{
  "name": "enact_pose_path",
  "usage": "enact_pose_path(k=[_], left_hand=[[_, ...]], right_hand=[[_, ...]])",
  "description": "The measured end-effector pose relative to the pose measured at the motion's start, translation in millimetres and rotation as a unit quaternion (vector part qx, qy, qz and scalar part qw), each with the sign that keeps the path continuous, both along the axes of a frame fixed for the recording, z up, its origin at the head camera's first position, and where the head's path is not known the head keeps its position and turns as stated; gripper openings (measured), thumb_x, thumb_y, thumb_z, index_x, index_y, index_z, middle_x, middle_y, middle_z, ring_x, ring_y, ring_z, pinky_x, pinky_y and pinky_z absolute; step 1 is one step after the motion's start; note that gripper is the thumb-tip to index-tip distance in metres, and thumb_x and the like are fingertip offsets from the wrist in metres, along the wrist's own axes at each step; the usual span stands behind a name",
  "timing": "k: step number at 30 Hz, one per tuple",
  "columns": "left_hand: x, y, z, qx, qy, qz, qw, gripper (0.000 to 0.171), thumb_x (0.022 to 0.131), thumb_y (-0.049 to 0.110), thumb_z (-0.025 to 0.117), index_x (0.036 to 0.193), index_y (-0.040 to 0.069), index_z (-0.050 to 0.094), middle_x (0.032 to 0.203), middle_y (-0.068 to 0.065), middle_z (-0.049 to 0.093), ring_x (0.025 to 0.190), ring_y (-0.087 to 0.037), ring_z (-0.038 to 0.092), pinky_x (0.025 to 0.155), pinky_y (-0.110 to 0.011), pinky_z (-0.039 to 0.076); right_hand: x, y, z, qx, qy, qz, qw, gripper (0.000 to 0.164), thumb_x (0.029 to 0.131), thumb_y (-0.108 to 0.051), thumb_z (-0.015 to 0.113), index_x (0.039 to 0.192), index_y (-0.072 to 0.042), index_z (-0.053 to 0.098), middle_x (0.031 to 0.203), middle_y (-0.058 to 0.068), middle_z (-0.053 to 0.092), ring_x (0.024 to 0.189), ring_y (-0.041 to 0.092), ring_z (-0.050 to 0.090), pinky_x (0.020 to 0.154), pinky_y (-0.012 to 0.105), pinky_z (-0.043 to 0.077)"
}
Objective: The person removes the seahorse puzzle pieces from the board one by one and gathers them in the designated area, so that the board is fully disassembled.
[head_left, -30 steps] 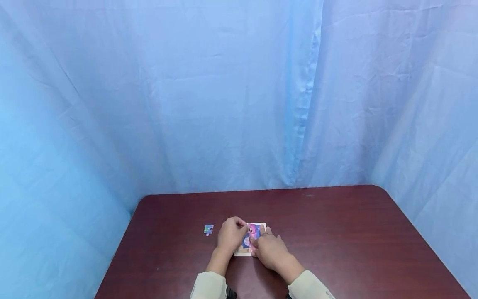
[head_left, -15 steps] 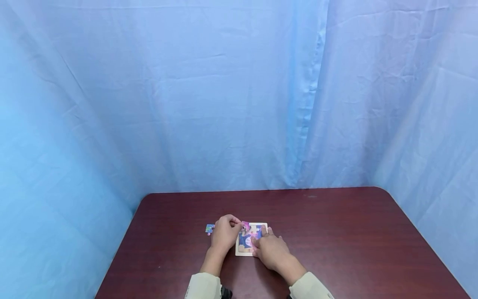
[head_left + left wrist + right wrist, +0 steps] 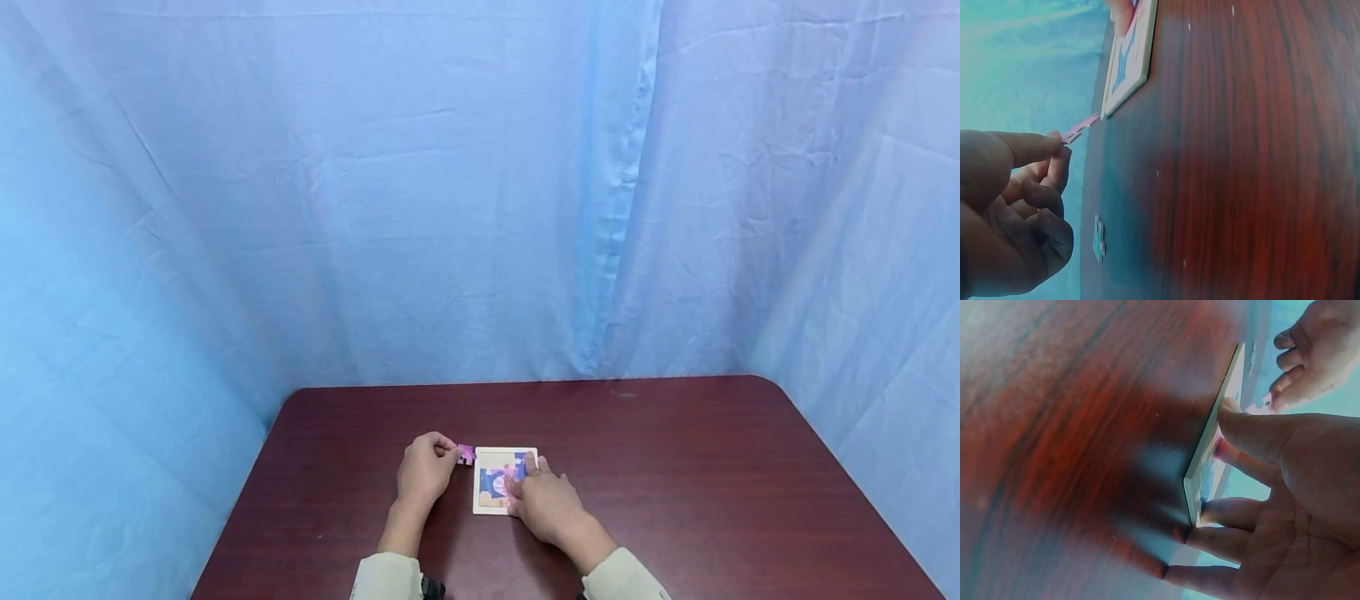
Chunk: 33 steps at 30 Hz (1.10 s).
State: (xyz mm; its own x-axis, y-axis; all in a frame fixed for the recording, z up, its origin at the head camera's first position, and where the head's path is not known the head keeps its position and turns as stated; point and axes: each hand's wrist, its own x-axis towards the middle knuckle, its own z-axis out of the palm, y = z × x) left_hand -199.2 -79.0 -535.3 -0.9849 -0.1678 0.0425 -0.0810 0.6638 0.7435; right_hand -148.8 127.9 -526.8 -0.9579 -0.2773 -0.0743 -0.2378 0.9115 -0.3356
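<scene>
Between the thumb and fingertips of my left hand (image 3: pixel 423 473) is a pink jigsaw piece (image 3: pixel 465 455), pinched at its left side just off the upper left corner of the puzzle board. The board (image 3: pixel 492 512) has a pale frame and a pink and blue picture, with a bare pale patch at its upper left. My right hand (image 3: pixel 546 500) rests on the board's right side, fingers spread and fairly straight, thumb on the near part. A second jigsaw piece (image 3: pixel 1098 239), bluish, lies on the table below the left hand in the left wrist view; the hand hides it in the head view.
The dark red-brown wooden table (image 3: pixel 675 467) has rounded far corners. Light blue curtains (image 3: pixel 450 208) hang behind it and along both sides.
My left hand has lifted the pink piece out of the board's upper left and carried it left, baring the pale patch. It now covers the bluish piece. My right hand stays on the board.
</scene>
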Motion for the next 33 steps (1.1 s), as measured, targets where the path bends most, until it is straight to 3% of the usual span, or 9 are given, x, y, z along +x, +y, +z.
enact_pose_path(k=[6, 14, 27, 33], left_hand=[[2.0, -14.3, -2.9, -0.054, -0.012, 0.023, 0.9982, 0.012, 0.091, 0.019, 0.077, 0.081, 0.017, 0.071, 0.072, 0.004, 0.070, 0.064, -0.011, 0.058, 0.061, -0.035, 0.046], [0.4, -20.8, -5.4, -0.137, -0.017, 0.038, 0.9896, 0.021, 0.092, 0.021, 0.080, 0.074, 0.019, 0.069, 0.073, 0.001, 0.071, 0.064, -0.018, 0.062, 0.061, -0.045, 0.050], [-0.1, -20.0, -3.3, -0.143, -0.017, 0.044, 0.9886, 0.017, 0.093, 0.017, 0.078, 0.077, 0.018, 0.072, 0.077, -0.001, 0.072, 0.066, -0.018, 0.063, 0.062, -0.045, 0.051], [2.2, -15.8, -5.5, -0.137, 0.009, 0.032, 0.9900, 0.011, 0.091, 0.017, 0.079, 0.081, 0.016, 0.073, 0.081, -0.003, 0.072, 0.069, -0.019, 0.066, 0.063, -0.046, 0.052]], right_hand=[[1.1, 0.1, -1.8, 0.003, -0.010, -0.002, 1.000, 0.040, 0.095, -0.031, 0.075, 0.133, -0.016, 0.075, 0.158, 0.033, 0.048, 0.146, 0.053, 0.048, 0.107, 0.075, 0.045], [1.3, 0.4, -0.8, 0.010, -0.001, 0.001, 1.000, 0.041, 0.095, -0.032, 0.075, 0.134, -0.017, 0.074, 0.157, 0.032, 0.049, 0.146, 0.052, 0.048, 0.106, 0.075, 0.045], [2.1, 1.6, -7.0, -0.015, -0.009, -0.004, 1.000, 0.043, 0.096, -0.031, 0.074, 0.136, -0.015, 0.073, 0.161, 0.032, 0.044, 0.150, 0.052, 0.044, 0.110, 0.075, 0.041], [3.6, 3.3, -8.5, -0.023, -0.006, -0.007, 1.000, 0.042, 0.097, -0.030, 0.073, 0.137, -0.016, 0.072, 0.162, 0.031, 0.043, 0.151, 0.052, 0.042, 0.111, 0.075, 0.041]])
